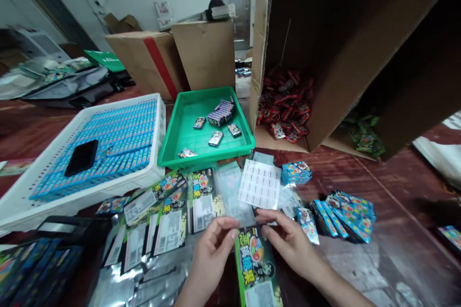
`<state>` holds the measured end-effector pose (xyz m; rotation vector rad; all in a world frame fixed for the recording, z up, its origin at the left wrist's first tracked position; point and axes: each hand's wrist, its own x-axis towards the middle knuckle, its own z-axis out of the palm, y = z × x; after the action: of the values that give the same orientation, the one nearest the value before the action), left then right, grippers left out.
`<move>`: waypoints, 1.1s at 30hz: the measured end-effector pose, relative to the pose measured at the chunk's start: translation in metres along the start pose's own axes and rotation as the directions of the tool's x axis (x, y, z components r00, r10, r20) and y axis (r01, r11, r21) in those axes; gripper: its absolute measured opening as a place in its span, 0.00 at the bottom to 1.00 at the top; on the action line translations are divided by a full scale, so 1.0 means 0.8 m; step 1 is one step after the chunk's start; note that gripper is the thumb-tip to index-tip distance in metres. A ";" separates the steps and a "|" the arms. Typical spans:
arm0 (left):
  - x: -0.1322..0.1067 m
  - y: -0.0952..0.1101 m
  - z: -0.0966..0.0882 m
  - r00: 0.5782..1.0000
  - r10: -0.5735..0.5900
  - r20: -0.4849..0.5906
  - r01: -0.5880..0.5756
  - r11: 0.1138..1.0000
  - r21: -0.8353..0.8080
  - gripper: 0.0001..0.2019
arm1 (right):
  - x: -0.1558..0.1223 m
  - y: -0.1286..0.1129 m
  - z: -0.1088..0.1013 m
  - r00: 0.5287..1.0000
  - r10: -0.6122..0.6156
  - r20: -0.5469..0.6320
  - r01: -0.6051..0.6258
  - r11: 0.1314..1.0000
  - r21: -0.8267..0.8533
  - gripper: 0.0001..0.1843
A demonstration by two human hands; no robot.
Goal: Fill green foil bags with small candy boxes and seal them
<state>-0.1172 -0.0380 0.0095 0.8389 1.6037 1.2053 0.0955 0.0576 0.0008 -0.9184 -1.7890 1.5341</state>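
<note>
My left hand [213,252] pinches the upper left corner of a green-and-black printed packet [255,268] between thumb and forefinger. The thumb and fingers of my right hand [290,244] close on its upper right corner. The packet has a clear top edge, large coloured characters and a white label low down. Just beyond my hands lies a white sheet of small printed stickers [260,184], resting on clear plastic bags [230,182]. Similar labelled packets [169,225] lie overlapping left of my left hand. Small blue packs [333,218] lie to the right of my right hand.
A white crate [160,139] of blue packs holds a black phone [82,157]. Behind my hands, a green tray [169,146] holds several small packs. At right, a tall cardboard box [261,57] contains red packets [288,100]. Green packets [369,139] lie in another box.
</note>
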 end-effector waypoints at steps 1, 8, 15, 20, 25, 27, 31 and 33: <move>0.001 0.003 -0.002 1.000 -0.019 0.011 0.019 1.000 -0.014 0.19 | 0.004 -0.004 0.002 1.000 0.006 0.016 -0.006 1.000 -0.009 0.16; 0.016 0.023 -0.019 0.991 -0.022 0.132 0.010 0.996 0.092 0.13 | 0.036 -0.033 0.008 0.972 0.210 0.108 -0.206 0.977 -0.046 0.15; 0.042 0.021 -0.030 0.980 -0.082 0.183 0.053 0.986 0.159 0.15 | 0.057 -0.032 0.014 0.928 0.341 0.150 -0.357 0.929 0.097 0.18; 0.055 0.007 -0.044 0.942 -0.048 0.332 -0.056 0.953 0.297 0.19 | 0.062 -0.024 -0.008 0.890 0.391 0.235 -0.432 0.887 0.160 0.24; 0.065 -0.001 -0.053 0.908 0.136 0.397 -0.280 0.901 0.332 0.16 | 0.047 -0.020 -0.024 0.925 0.243 0.292 -0.295 0.944 0.149 0.24; 0.068 -0.003 -0.054 0.876 0.204 0.436 -0.369 0.866 0.337 0.14 | 0.038 -0.019 -0.023 0.945 0.173 0.279 -0.224 0.961 0.161 0.23; 0.068 0.004 -0.049 0.828 0.274 0.489 -0.465 0.823 0.327 0.11 | 0.029 -0.016 -0.019 0.958 0.139 0.252 -0.177 0.975 0.136 0.19; 0.063 0.017 -0.043 0.789 0.294 0.540 -0.522 0.785 0.335 0.09 | 0.029 -0.020 -0.020 0.954 0.133 0.270 -0.157 0.985 0.069 0.15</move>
<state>-0.1666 0.0004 0.0120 1.7451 1.3467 0.7994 0.0935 0.0842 0.0192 -0.8493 -1.8497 1.8908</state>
